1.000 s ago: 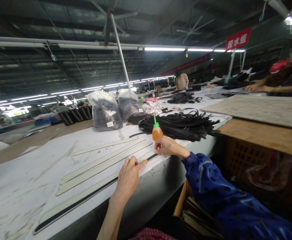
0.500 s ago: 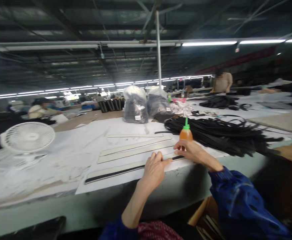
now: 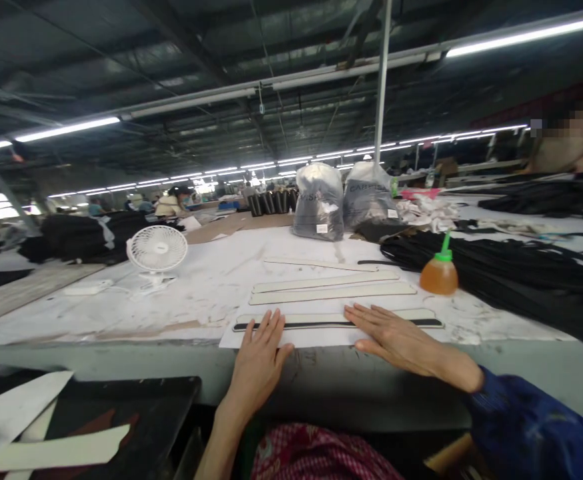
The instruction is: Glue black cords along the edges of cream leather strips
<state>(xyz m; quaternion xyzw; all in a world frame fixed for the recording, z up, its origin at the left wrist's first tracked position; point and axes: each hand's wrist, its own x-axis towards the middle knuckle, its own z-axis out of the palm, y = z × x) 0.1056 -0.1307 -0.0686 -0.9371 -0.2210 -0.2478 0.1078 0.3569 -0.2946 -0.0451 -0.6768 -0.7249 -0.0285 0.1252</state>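
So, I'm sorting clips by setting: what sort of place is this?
Likely a factory workshop: a long, white-covered worktable, a heap of black strips on it, and rows of tube lights overhead.

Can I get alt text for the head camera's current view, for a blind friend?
A person's left hand and right hand rest on a long pale strip with a black band, on a white-covered worktable. More pale strips lie beyond; a white fan stands left, an orange bottle right.
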